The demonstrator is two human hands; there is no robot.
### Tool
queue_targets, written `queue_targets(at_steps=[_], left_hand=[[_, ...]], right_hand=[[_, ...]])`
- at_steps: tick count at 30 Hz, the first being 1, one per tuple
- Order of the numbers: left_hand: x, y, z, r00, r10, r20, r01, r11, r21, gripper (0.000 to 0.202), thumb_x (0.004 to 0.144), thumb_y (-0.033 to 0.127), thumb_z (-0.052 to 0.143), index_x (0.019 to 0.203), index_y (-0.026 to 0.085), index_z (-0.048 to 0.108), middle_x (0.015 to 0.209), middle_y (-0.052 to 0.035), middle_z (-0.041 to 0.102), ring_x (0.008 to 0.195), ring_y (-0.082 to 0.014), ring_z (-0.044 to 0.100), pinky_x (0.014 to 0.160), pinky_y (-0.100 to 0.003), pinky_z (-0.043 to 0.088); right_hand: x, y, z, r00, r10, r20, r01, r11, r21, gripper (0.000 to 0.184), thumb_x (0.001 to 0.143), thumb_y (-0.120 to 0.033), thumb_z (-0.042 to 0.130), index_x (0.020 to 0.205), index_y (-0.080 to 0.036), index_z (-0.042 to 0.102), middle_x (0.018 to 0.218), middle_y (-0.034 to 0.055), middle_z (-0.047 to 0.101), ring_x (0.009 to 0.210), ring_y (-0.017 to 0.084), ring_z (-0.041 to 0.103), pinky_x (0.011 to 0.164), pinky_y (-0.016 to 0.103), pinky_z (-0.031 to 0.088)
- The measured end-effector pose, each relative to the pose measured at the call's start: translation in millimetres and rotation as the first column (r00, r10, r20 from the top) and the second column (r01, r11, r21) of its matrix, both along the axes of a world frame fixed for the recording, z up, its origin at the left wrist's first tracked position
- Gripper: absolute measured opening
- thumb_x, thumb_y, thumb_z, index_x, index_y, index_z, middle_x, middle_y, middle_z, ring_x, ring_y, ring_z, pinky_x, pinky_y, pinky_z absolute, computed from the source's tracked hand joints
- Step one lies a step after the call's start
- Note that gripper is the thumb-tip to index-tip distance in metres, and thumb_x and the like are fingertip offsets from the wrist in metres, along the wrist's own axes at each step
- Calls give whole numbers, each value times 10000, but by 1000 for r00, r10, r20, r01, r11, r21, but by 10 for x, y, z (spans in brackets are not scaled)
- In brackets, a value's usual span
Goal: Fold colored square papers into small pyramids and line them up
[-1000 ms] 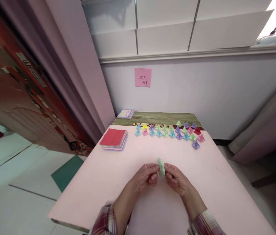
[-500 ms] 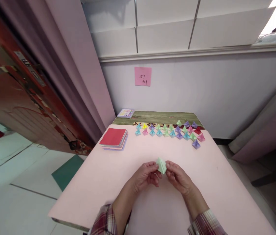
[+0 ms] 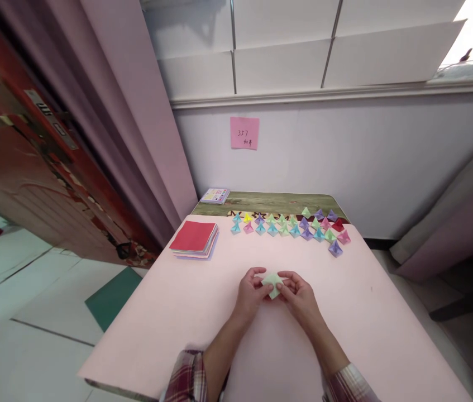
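A small folded piece of light green paper [image 3: 272, 282] sits between my two hands over the middle of the pink table [image 3: 169, 318]. My left hand [image 3: 251, 290] pinches its left side with curled fingers. On the other side my right hand [image 3: 298, 293] grips it the same way. Beyond them, at the far edge, stand several small folded paper shapes [image 3: 292, 226] in blue, green, purple, pink, yellow and red, set in rows.
A stack of square coloured paper [image 3: 195, 239] with a red sheet on top lies at the far left of the table. Behind it is a small printed pack [image 3: 215, 195]. A pink note [image 3: 244, 133] hangs on the wall. A door [image 3: 22, 151] and curtain stand at left.
My hands have moved a little forward and lower over the table, and the green piece has turned from standing on edge to lying flatter between my fingers.
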State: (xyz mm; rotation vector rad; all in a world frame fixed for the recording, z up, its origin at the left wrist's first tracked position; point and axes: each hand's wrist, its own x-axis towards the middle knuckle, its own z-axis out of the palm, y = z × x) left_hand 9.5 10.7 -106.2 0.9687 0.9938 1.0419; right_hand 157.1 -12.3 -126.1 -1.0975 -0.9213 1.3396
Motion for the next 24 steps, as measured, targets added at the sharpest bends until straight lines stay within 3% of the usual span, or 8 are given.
queue_targets(at_steps=[4, 7, 12, 17, 24], left_hand=[[16, -19, -67, 998, 61, 6, -61, 998, 25, 469, 624, 255, 773, 1018, 164, 536, 648, 23, 653, 575, -129, 602, 577, -240, 471], [6, -23, -67, 1000, -14, 14, 15, 1000, -13, 378, 630, 290, 781, 917, 150, 579, 688, -10, 677, 594, -144, 626, 592, -260, 491], [-15, -13, -53, 994, -104, -34, 103, 994, -39, 320, 639, 360, 787, 776, 114, 634, 635, -46, 680, 547, -144, 623, 550, -248, 482], [-10, -9, -30, 997, -79, -2, 79, 993, -83, 344, 608, 348, 810, 789, 111, 640, 612, -32, 669, 515, -125, 601, 529, -236, 480], [2, -25, 37, 993, -118, -15, 116, 989, -96, 342, 616, 360, 802, 783, 117, 629, 592, -24, 657, 508, -126, 600, 498, -223, 471]], right_hand=[[-12, -2, 11, 999, 49, 16, -48, 999, -8, 311, 705, -445, 763, 808, -179, 640, 628, 6, 628, 531, 134, 538, 493, 242, 399], [-17, -10, 39, 1000, 20, 7, -20, 1000, -9, 295, 717, -440, 757, 779, -183, 627, 620, -3, 620, 526, 119, 524, 498, 233, 397], [-30, -25, 71, 1000, 3, 18, -3, 1000, 16, 299, 738, -440, 738, 841, -188, 615, 704, 13, 644, 618, 137, 576, 569, 243, 455], [-41, -31, 63, 990, -94, 108, 81, 990, 120, 456, 743, -424, 735, 1122, -221, 582, 860, 35, 657, 694, 161, 615, 623, 268, 501], [-40, -42, 59, 973, -145, 178, 122, 984, 131, 423, 714, -398, 756, 1084, -231, 635, 912, 35, 638, 545, 109, 537, 502, 242, 453]])
